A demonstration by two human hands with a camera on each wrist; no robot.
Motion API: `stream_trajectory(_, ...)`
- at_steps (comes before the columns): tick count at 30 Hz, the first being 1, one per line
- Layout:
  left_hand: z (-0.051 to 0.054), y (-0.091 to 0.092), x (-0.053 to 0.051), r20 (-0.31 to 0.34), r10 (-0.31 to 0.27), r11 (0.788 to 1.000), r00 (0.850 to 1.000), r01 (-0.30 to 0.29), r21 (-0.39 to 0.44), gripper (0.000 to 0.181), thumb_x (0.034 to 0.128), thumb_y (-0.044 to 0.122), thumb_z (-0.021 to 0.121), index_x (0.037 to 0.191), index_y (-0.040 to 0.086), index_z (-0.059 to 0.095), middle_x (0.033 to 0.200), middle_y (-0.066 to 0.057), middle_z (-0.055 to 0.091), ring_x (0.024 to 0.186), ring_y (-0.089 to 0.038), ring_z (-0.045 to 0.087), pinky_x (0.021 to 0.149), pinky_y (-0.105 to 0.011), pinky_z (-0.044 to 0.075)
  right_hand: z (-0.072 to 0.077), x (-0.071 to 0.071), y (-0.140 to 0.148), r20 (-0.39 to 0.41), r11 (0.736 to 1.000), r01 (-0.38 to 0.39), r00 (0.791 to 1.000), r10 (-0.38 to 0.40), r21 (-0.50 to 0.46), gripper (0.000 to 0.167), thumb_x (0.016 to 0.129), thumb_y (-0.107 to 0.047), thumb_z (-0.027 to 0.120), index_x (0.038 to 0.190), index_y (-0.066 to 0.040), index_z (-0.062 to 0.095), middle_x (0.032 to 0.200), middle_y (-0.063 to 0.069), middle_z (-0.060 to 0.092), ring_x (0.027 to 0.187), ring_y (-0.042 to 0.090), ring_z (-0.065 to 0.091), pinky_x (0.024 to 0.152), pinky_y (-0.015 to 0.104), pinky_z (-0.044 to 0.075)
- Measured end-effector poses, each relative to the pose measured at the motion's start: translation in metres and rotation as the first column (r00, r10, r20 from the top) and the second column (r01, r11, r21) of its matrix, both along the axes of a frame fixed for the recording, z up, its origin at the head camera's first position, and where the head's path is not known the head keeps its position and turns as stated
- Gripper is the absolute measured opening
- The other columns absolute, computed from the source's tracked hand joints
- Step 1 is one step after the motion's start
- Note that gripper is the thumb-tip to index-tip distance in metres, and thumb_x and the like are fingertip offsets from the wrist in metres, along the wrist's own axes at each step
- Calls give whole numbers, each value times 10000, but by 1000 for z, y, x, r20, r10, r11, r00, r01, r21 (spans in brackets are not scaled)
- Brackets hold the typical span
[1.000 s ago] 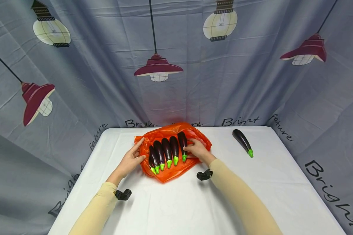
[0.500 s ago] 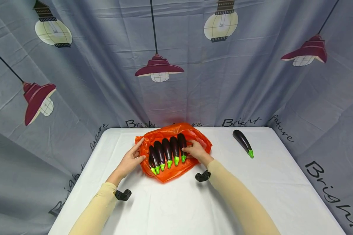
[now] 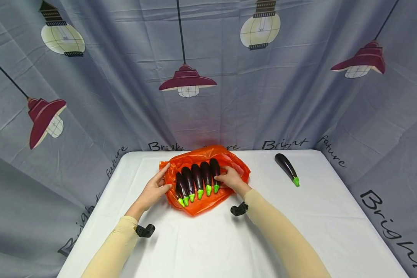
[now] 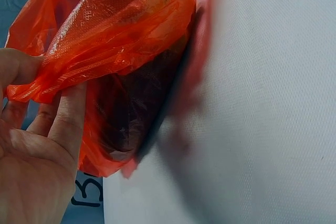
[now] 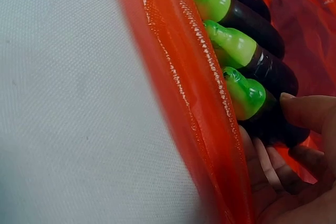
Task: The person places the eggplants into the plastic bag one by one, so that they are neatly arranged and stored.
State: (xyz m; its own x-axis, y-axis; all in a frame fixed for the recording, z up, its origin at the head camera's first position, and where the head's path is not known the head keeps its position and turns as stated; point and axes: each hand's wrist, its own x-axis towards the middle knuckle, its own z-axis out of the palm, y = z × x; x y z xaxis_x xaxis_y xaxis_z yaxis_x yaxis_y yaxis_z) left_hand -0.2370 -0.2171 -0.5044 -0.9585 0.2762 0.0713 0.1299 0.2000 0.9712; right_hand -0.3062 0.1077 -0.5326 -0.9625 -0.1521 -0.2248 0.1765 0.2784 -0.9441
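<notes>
An orange-red plastic bag lies spread on the table, with several dark purple, green-capped eggplants side by side in it. At the bag's left edge my left hand pinches the plastic; in the left wrist view the bag's folds run between its thumb and fingers. My right hand holds the rightmost eggplant. In the right wrist view its thumb is on top of that eggplant and the other fingers are underneath, partly hidden.
A single eggplant lies apart, on the right side of the white table. Behind the table hangs a grey curtain printed with lamps and lettering. Each wrist carries a small black camera.
My right hand has shifted slightly left, bringing the rightmost eggplant a little lower and closer against its neighbour. The left hand has stayed at the bag's edge.
</notes>
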Motion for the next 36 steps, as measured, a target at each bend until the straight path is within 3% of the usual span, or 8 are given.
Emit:
stream_trajectory(13,-1,-1,1,8,-6,1000,1000,6,10,814,984,-30,595,1635,332,266,1648,-172,260,1357,-360,490,937,-264,523,4,2,1,-10,1000,-4,1000,4,9,665,906,-42,764,1474,73,437,1142,247,607,845,346,706,699,403,618)
stream_trajectory(17,-3,-1,0,1,-18,1000,1000,18,22,805,986,-33,589,1638,308,262,1625,-209,297,1346,-388,494,936,-274,525,8,3,4,-64,993,-4,998,12,119,660,899,-81,777,1458,74,461,1226,261,617,965,333,674,793,398,608)
stream_trajectory(22,-3,-1,-1,-9,-9,1000,1000,9,10,805,982,-28,600,1636,307,272,1661,-172,227,1355,-387,485,934,-256,519,13,2,9,-147,971,14,989,22,239,666,880,-133,796,1444,57,498,1301,248,617,1152,348,605,968,421,538)
stream_trajectory(26,-3,-1,-1,-7,-2,1000,1000,2,1,806,982,-14,613,1635,317,276,1681,-144,173,1375,-375,466,938,-245,513,18,5,12,-136,976,6,990,24,217,681,876,-114,793,1464,40,487,1338,253,594,1145,351,606,894,414,575)
stream_trajectory(30,-2,-1,0,-5,-4,1000,1000,4,0,808,984,-9,615,1634,327,272,1681,-137,181,1375,-367,467,939,-247,516,20,8,14,-95,990,-18,995,32,143,686,891,-77,772,1486,42,451,1372,276,550,1005,368,659,770,397,611)
stream_trajectory(33,-2,-1,1,-15,-12,1000,1000,12,-1,811,982,-13,611,1640,306,261,1677,-153,191,1374,-377,467,940,-249,517,21,9,16,-79,995,-41,996,48,88,693,903,-49,752,1501,58,417,1398,305,512,896,403,691,741,421,615)
stream_trajectory(36,-1,-1,1,-17,-13,1000,1000,13,-3,811,979,-14,612,1640,300,262,1675,-158,195,1373,-376,467,939,-246,516,23,11,17,-77,996,-57,995,62,67,700,911,-47,742,1514,55,400,1423,308,495,889,421,698,761,447,610)
